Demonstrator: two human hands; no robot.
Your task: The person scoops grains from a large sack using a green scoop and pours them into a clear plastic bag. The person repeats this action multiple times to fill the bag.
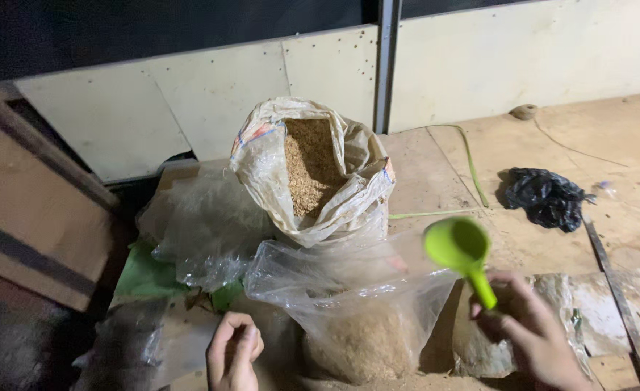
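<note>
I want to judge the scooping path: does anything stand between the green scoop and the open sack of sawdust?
Nothing visible does. The right hand holds the green scoop in the air just right of the open sack, with only the clear plastic bag below and between them.

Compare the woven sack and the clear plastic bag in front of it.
The woven sack is opaque and pale, with its mouth rolled down; the clear plastic bag is see-through and crumpled. The woven sack stands farther back and taller; the clear plastic bag sits nearer the hands. Both hold brown, sawdust-like material.
</note>
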